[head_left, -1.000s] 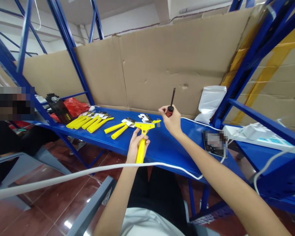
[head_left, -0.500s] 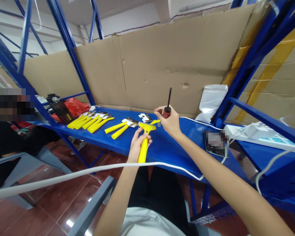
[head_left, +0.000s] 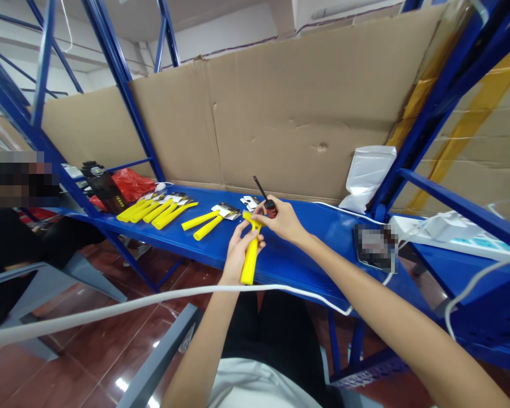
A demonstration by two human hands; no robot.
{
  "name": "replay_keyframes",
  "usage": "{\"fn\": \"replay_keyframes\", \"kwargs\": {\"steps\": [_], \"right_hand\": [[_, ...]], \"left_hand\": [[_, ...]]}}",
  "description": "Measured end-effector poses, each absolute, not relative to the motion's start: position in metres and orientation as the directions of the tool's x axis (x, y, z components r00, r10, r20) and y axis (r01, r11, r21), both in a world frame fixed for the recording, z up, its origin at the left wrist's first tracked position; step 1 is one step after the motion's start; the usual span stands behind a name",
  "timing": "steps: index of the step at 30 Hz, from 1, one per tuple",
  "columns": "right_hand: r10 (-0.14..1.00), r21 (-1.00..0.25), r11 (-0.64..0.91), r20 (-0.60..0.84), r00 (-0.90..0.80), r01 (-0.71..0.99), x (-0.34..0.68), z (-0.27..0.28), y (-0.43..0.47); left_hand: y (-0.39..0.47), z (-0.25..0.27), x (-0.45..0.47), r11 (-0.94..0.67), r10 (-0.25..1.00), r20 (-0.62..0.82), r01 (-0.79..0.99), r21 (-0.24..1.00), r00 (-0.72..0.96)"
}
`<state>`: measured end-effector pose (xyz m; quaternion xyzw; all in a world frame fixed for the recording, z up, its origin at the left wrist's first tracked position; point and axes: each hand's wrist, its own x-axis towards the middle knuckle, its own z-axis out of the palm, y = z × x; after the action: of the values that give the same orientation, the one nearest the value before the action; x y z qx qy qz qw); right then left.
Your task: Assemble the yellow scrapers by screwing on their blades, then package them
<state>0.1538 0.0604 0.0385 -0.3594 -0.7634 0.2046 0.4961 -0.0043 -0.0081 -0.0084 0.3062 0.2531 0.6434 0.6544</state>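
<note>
My left hand [head_left: 237,254] is closed round the handle of a yellow scraper [head_left: 250,262], its wide head pointing away from me. My right hand [head_left: 285,222] keeps a screwdriver [head_left: 271,208] with a red and black handle in its grip, the dark shaft slanting up and left. The thumb and fingertips of that hand are at the scraper's head and cover part of it; whether they pinch something small there I cannot make out. Two yellow scrapers [head_left: 208,226] with black and white cards lie just left of my hands. Behind the scraper head is a loose card [head_left: 250,202].
Several more yellow scrapers [head_left: 153,212] lie left on the blue table [head_left: 314,258], near a dark bottle [head_left: 104,187] and red bag [head_left: 134,184]. A phone [head_left: 376,247] is at right. A white cable [head_left: 153,296] crosses in front. A person [head_left: 8,243] sits at left.
My right hand has moved left and down onto the scraper's head, and the screwdriver has tipped from upright to slanting left. My left hand holds the scraper in nearly the same place.
</note>
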Motion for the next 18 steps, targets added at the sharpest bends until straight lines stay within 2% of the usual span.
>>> {"fn": "replay_keyframes", "kwargs": {"steps": [4, 18], "right_hand": [[0.78, -0.698, 0.626, 0.569, -0.262, 0.347, 0.153, 0.038, 0.061], [0.818, -0.81, 0.561, 0.511, -0.263, 0.17, 0.152, 0.038, 0.066]], "left_hand": [[-0.006, -0.011, -0.005, -0.008, 0.997, 0.059, -0.697, 0.717, 0.05], [0.0, -0.019, -0.007, 0.003, 0.993, 0.082, -0.722, 0.692, 0.083]]}}
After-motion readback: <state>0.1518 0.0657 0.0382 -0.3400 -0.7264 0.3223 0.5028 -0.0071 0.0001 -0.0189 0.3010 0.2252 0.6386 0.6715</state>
